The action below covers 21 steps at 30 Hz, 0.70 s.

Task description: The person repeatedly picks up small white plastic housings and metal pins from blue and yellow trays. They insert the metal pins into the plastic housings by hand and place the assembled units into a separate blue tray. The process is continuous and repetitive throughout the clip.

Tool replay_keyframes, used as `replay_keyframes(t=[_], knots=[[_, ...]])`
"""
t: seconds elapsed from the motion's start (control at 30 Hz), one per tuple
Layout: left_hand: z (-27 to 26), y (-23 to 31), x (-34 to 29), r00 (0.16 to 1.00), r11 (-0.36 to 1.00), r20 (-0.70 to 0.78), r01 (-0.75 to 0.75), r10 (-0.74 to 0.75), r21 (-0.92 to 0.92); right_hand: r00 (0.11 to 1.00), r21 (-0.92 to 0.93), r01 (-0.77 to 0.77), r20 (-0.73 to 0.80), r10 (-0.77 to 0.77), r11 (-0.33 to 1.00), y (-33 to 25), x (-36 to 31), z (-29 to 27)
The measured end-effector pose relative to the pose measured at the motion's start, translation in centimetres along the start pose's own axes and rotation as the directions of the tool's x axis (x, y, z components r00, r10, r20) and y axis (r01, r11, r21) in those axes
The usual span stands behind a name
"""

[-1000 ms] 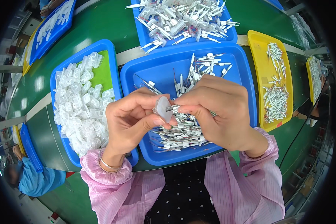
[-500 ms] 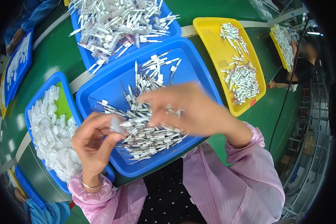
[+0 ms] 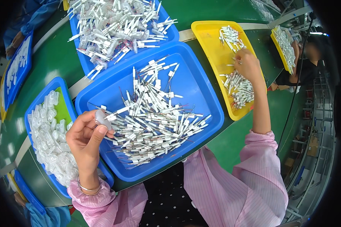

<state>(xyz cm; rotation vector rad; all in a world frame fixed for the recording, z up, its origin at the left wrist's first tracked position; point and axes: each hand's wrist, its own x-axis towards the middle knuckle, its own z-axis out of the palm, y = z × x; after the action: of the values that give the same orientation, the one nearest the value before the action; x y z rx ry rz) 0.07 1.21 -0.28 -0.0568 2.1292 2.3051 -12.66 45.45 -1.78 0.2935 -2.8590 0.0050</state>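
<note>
My left hand (image 3: pixel 85 140) is closed on a small translucent plastic housing (image 3: pixel 102 119), pinched between thumb and fingers at the left side of the middle blue tray (image 3: pixel 193 72). A white stick-like part (image 3: pixel 120 111) reaches out from behind the housing; whether it is joined to it I cannot tell. Loose white parts with thin dark wires (image 3: pixel 155 140) lie heaped in that tray. Over the yellow tray (image 3: pixel 210 32), my right hand (image 3: pixel 249 66) has its fingertips pinched together among small white wired parts (image 3: pixel 238 89). What the fingertips hold is too small to make out.
A blue tray of clear plastic housings (image 3: pixel 51 140) stands at the left. Behind the middle tray, another blue tray (image 3: pixel 173 32) is piled with housings and wired parts. Other people's sleeves (image 3: pixel 45 17) and trays show along the edges. The green table (image 3: pixel 201 9) lies beneath.
My right hand has moved from above the middle blue tray to the yellow tray on the right. My left hand has shifted slightly left, keeping hold of the plastic housing.
</note>
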Motion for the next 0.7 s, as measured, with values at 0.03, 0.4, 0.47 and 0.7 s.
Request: replay_keyframes(t=[0.03, 0.4, 0.47, 0.7], knots=[[-0.1, 0.0, 0.1, 1.0, 0.998, 0.007, 0.02, -0.02, -0.059, 0.996, 0.025, 0.043, -0.084, -0.041, 0.999, -0.3, 0.1, -0.6], [0.2, -0.3, -0.2, 0.991, 0.81, 0.122, 0.116, -0.055, -0.575, 0.971, 0.924, -0.074, -0.019, -0.24, -0.375, -18.6, -1.2, -4.5], [0.1, -0.2, -0.1, 0.988, 0.802, 0.156, 0.109, -0.02, -0.587, 0.962, 0.901, -0.213, 0.127, -0.24, -0.377, -21.2, -1.7, -5.8], [-0.5, 0.1, -0.1, 0.974, 0.748, 0.221, 0.116, 0.041, -0.653, 0.966, 0.962, -0.166, 0.114, -0.232, -0.218, -24.5, -2.4, -7.2]])
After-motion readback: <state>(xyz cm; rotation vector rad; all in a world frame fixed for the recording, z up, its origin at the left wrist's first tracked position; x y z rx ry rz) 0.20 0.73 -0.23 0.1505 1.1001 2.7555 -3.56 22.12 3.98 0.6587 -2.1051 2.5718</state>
